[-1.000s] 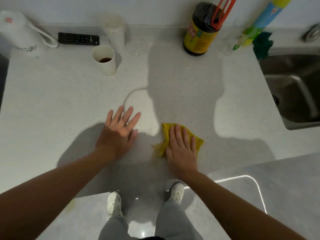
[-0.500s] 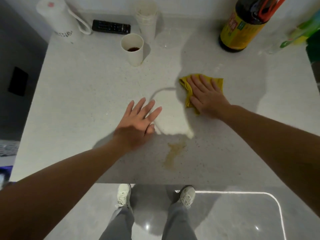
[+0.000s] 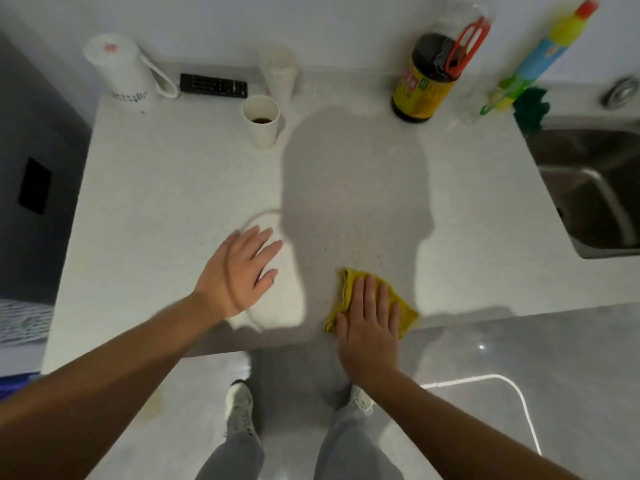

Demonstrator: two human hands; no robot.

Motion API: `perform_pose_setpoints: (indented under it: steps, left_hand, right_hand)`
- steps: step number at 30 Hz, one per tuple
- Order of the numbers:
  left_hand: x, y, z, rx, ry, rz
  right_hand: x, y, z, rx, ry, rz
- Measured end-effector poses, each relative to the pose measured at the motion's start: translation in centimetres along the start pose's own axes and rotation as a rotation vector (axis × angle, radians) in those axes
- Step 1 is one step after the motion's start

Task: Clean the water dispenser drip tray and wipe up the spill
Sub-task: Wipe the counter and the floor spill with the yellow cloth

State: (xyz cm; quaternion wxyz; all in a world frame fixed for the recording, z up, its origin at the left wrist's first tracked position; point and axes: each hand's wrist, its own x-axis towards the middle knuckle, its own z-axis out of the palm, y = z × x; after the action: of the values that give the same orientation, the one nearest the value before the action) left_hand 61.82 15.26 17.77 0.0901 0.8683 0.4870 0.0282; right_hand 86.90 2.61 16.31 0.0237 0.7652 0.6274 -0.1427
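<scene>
My right hand (image 3: 369,323) pressed flat on the cloth (image 3: 349,289); my left hand (image 3: 239,271) lay spread, fingers straight, on the surface (image 3: 173,202).

Right hand (image 3: 369,327) flat on yellow cloth (image 3: 349,289) at counter (image 3: 173,188) edge; left hand (image 3: 235,271) flat beside

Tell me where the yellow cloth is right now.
Head view: the yellow cloth lies right of centre at the front edge of the counter, pressed flat under the right hand.

A kitchen: pale countertop (image 3: 173,188), steel sink (image 3: 588,188), dark sauce bottle (image 3: 424,84), paper cup (image 3: 261,123).
</scene>
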Motion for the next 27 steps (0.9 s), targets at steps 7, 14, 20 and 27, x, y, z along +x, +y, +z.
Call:
perform_pose_setpoints:
  steps: [7, 14, 20, 27]
  left_hand:
    - [-4.1, -3.9, 0.8, 0.067, -0.119, -0.084]
    - [-3.7, -4.0, 1.4, 0.024, -0.025, -0.084]
    - [-4.1, -3.6, 0.7, 0.043, -0.013, -0.080]
    - [-3.9, -3.8, 0.7, 0.047, -0.074, -0.078]
  right_hand:
    - [11.2, -1.6, -1.8, -0.003, -0.013, -0.027]
    - [27.8, -2.1, -5.4, -0.028, -0.022, -0.124]
    - [18.1, -1.6, -4.7, -0.090, -0.066, -0.278]
    - [2.5, 3.9, -1.8, -0.067, -0.087, -0.297]
